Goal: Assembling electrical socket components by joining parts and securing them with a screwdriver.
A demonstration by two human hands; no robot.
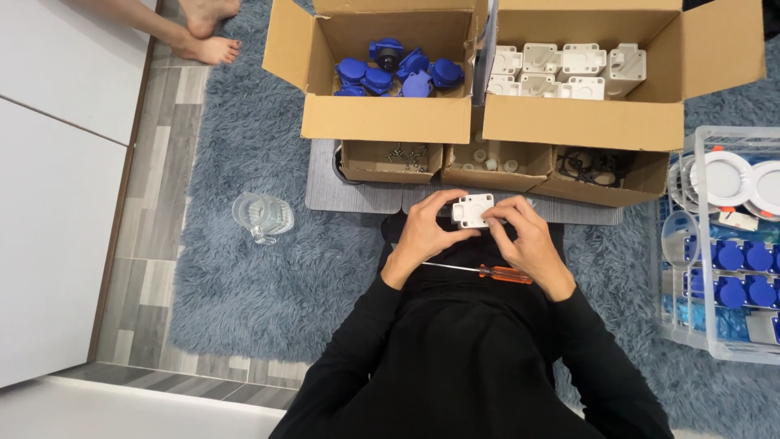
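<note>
Holding a white plastic housing [473,210] over the lap, the left hand [422,237] cradles it while the right hand [526,242] pinches its edge; both grips are closed on it. An orange-handled screwdriver [487,271] lies across the lap, likely needed next. Beyond, a cardboard box of blue caps [398,73] sits left of a cardboard box of white housings [569,71]; a clear crate [715,244] stands right.

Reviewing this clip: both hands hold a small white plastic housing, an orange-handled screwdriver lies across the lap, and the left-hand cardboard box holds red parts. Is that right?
Not quite. In the head view the left cardboard box holds blue parts, not red. The rest stands: the left hand and right hand hold the white housing, and the orange-handled screwdriver lies across the lap.
</note>
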